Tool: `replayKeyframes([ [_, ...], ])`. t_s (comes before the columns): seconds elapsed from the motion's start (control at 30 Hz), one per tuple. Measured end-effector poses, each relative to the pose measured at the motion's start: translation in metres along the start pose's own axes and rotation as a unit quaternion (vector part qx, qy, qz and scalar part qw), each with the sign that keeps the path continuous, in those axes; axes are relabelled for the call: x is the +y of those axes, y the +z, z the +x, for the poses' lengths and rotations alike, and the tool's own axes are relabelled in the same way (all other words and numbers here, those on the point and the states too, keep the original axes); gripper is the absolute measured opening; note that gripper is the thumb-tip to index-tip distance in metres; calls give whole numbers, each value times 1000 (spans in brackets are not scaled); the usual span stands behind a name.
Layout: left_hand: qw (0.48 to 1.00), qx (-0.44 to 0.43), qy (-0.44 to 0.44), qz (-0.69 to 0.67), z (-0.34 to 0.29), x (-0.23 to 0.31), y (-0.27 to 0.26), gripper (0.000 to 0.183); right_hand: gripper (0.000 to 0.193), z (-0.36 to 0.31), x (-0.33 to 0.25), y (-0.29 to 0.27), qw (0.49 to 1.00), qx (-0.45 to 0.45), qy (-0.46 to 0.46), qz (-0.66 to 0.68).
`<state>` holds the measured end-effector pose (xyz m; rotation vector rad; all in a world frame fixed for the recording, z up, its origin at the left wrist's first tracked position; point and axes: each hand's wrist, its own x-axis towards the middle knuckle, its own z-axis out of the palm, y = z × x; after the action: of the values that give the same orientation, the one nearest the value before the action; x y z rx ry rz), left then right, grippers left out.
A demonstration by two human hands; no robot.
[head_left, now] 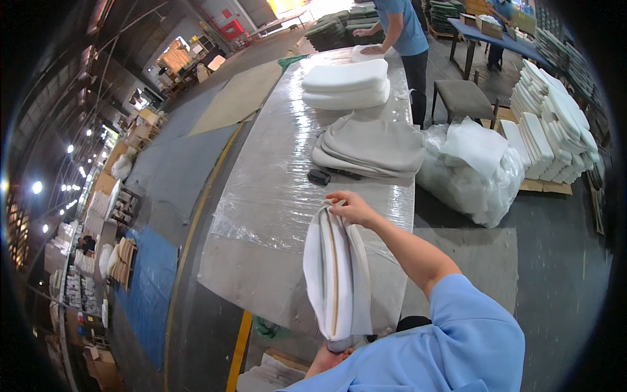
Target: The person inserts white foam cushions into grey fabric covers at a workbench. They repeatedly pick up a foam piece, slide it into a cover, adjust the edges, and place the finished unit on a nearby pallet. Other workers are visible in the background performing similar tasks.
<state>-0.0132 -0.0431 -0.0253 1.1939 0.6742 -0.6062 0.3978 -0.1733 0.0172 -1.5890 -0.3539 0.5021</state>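
A cushion (pixel 332 274) with white padding and a grey fabric cover stands on its edge at the table's near end. A tan, zipper-like strip runs along its upward side. My right hand (pixel 349 209) pinches the cushion's far end, fingers closed on the cover. At the near end, close to my body, my left hand (pixel 326 359) grips the cushion from below; its fingers are partly hidden. Beyond the right hand lie a small black object (pixel 319 177) and a stack of grey fabric covers (pixel 369 149).
Farther up the plastic-covered table (pixel 261 215) sit white foam pads (pixel 346 85). Across from me a person in blue (pixel 401 29) works at the far end. On the right are a clear plastic bag (pixel 473 173), a stool (pixel 462 98) and stacked white pads (pixel 552 124).
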Motion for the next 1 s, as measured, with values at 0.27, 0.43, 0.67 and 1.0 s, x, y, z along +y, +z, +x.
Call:
replayKeyframes([
  [0.27,984,46,47,166,11,54,23,57,26,14,-7,-17,970,-51,-143,-192],
  [0.43,941,38,283,183,53,95,21,56,18,8,-11,-16,965,-43,-193,-173],
  [0.67,903,104,381,170,123,203,67,86,12,-1,-7,6,983,-24,-143,-113],
  [1.0,929,143,333,77,142,197,77,56,9,-26,19,26,971,89,-199,-102],
])
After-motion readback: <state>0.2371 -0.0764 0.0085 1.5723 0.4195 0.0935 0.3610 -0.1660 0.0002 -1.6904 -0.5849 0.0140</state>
